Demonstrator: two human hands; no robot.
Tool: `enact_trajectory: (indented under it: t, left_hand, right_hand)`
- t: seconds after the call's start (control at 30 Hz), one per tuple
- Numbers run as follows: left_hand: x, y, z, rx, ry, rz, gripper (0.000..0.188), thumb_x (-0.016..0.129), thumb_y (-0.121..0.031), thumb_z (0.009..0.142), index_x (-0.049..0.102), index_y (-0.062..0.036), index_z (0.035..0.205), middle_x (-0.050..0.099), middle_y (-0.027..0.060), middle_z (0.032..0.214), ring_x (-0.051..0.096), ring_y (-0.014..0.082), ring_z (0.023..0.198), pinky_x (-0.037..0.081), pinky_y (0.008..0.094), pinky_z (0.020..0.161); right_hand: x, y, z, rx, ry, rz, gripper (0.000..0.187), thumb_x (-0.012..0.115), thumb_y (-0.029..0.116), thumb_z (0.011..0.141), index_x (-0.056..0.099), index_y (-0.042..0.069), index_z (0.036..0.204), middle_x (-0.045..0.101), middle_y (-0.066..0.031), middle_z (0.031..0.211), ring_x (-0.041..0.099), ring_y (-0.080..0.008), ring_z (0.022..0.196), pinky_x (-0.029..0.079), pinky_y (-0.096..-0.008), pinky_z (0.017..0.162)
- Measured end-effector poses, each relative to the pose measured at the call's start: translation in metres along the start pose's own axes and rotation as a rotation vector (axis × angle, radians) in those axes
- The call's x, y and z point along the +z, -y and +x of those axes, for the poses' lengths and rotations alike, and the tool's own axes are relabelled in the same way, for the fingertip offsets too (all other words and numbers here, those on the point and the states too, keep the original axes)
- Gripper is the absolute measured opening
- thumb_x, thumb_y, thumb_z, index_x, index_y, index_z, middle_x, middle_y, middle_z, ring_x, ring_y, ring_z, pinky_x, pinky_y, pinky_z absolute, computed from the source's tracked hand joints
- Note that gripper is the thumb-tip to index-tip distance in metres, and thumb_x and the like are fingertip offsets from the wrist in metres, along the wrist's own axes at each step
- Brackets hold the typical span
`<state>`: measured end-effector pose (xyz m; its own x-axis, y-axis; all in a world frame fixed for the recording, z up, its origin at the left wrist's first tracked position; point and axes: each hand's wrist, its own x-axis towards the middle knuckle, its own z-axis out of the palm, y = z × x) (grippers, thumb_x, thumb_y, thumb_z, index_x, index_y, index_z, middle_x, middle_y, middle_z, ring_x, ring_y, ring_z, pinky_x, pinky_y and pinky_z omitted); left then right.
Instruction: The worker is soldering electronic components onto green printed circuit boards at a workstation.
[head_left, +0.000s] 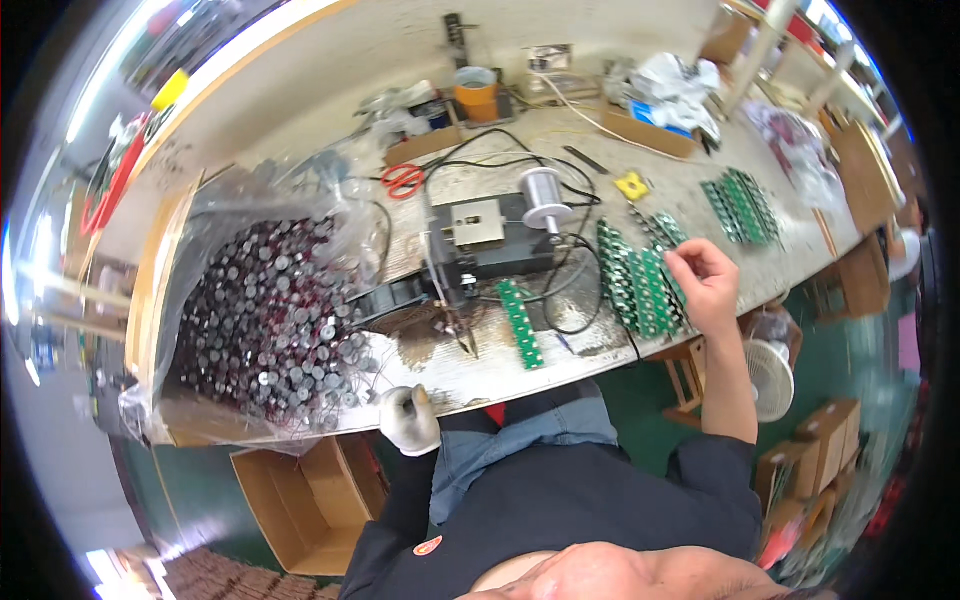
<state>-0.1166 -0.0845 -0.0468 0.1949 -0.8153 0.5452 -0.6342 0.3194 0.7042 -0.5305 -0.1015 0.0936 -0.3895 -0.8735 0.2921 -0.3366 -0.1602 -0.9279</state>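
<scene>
Two hands at the bench edge. My left hand (409, 418), in a white knit glove, is curled closed at the near rim of the worn white worktable (300, 110); something small may be pinched in it, I cannot tell what. It sits beside the clear plastic bag heaped with small dark cylindrical capacitors (270, 320).

My right hand (706, 285), bare, has thumb and fingers pinched together over the row of green circuit board strips (640, 280); whether a part is between them is not visible.

One single green board strip (521, 322) lies near the black soldering fixture (480, 245), with a spool of solder wire (543, 195) beside it. More green strips (742, 205) lie farther right. Judging by the heaped bag, much is left.
</scene>
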Motion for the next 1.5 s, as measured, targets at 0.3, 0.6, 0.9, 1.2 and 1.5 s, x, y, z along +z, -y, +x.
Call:
enact_trajectory:
  t: [0.3,0.6,0.9,1.2,1.5]
  left_hand:
    - [-0.005,-0.002,0.006,0.042,0.044,0.012,0.011,0.068,-0.001,0.079,0.057,-0.0004,0.078,0.058,0.0120,0.075,0.056,0.0251,0.066,0.047,0.0327,0.065]
    - [-0.003,0.018,-0.010,0.017,0.035,0.102,0.024,0.067,-0.015,0.088,0.055,0.0029,0.077,0.056,0.0162,0.074,0.054,0.0320,0.067,0.046,0.0407,0.065]
    - [0.001,0.014,-0.003,0.028,0.109,0.142,0.023,0.067,-0.015,0.088,0.056,0.0021,0.078,0.055,0.0150,0.074,0.052,0.0307,0.068,0.044,0.0398,0.068]
    - [0.005,0.026,-0.005,0.179,0.039,0.204,0.023,0.067,-0.014,0.088,0.056,0.0035,0.079,0.054,0.0166,0.072,0.051,0.0321,0.066,0.044,0.0403,0.065]
    - [0.009,0.009,-0.008,0.014,0.044,0.270,0.019,0.067,-0.011,0.084,0.055,0.0017,0.077,0.055,0.0142,0.072,0.052,0.0306,0.065,0.043,0.0395,0.062]
  right_hand:
    - [0.055,0.033,0.050,-0.138,0.157,-0.058,0.008,0.069,0.003,0.085,0.063,0.001,0.082,0.058,0.0039,0.070,0.049,-0.0018,0.062,0.040,-0.0188,0.055]
    - [0.023,-0.025,0.003,0.149,0.128,0.119,0.012,0.071,0.012,0.086,0.063,0.003,0.082,0.058,0.0043,0.070,0.047,-0.0017,0.062,0.038,-0.0211,0.053]
    - [-0.121,-0.061,-0.008,0.222,-0.260,-0.085,0.019,0.072,0.020,0.084,0.067,0.002,0.086,0.062,0.0002,0.069,0.053,-0.0054,0.061,0.045,-0.0238,0.057]
    - [-0.134,-0.148,0.201,-0.055,-0.033,-1.052,0.019,0.058,0.013,0.079,0.066,0.003,0.093,0.067,-0.0199,0.098,0.064,-0.0369,0.091,0.052,-0.0433,0.078]
    - [-0.137,-0.230,0.304,0.224,0.222,-1.269,0.021,0.056,0.013,0.084,0.070,0.002,0.094,0.069,-0.0193,0.102,0.067,-0.0337,0.095,0.053,-0.0450,0.080]
